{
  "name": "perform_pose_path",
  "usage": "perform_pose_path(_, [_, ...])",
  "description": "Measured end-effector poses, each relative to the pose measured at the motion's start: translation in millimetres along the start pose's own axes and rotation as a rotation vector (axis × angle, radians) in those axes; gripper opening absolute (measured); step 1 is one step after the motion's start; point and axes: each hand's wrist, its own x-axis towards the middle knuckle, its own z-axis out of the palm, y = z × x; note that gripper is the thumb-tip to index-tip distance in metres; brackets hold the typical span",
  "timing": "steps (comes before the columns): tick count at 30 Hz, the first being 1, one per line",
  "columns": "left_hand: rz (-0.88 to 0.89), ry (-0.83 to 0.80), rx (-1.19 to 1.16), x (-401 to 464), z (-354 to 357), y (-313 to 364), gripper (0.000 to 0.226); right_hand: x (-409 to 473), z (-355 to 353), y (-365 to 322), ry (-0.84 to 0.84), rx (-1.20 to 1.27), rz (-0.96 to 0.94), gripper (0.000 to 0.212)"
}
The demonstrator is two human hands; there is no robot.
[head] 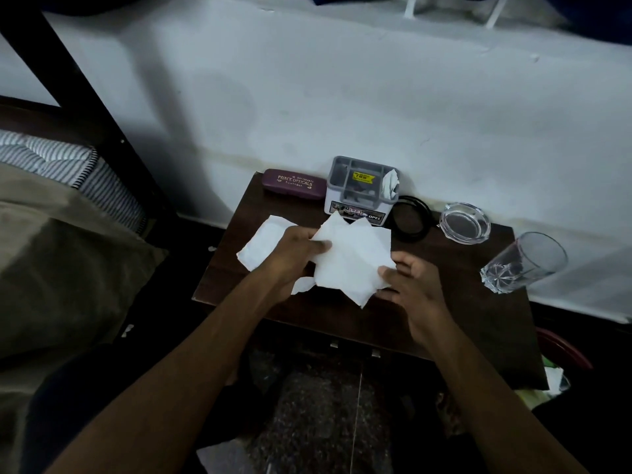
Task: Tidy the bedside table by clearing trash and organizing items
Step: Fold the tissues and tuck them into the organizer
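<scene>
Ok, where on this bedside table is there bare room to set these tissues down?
Bare wood lies at the front right, below the ashtray and glass. The back edge is crowded: spectacle case, organizer, cable. A tissue covers the left.

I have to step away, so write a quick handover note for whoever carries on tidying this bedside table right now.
Left hand and right hand: both pinch the crumpled white tissue sheets over the dark wooden bedside table.
Another flat white tissue lies under the left hand.
At the back: maroon spectacle case, grey plastic organiser, black coiled cable, round glass ashtray, clear drinking glass.
Done: tissues gathered.
Left: bin all tissues, perhaps into the red-rimmed bin at right.
</scene>
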Motion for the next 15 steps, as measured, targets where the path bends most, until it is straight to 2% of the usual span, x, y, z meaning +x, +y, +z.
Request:
perform_pose_path(4, [-0.011, 0.054, -0.082, 1, -1, 2, 0.026, 1, -8, -6, 0.035, -0.011, -0.033, 0.029])
perform_pose_path(6, [-0.029, 0.082, -0.116, 4, -1, 2, 0.021, 0, -14, -12, 0.058, 0.053, -0.027, 0.022])
perform_pose_path(8, [-0.054, 0.132, -0.170, 7, -2, 3, 0.016, -2, -19, -18, 0.096, 0.175, -0.005, 0.023])
perform_pose_path(11, [-0.071, 0.169, -0.200, 8, -3, 1, 0.014, -1, -23, -23, 0.161, 0.530, 0.078, 0.021])
perform_pose_path(13, [-0.071, 0.164, -0.204, 8, -3, -3, 0.012, 2, -20, -21, 0.160, 0.667, 0.113, 0.037])
perform_pose_path(15, [-0.062, 0.142, -0.225, 10, -1, -8, 0.017, 1, -8, -20, 0.167, 0.684, 0.122, 0.046])
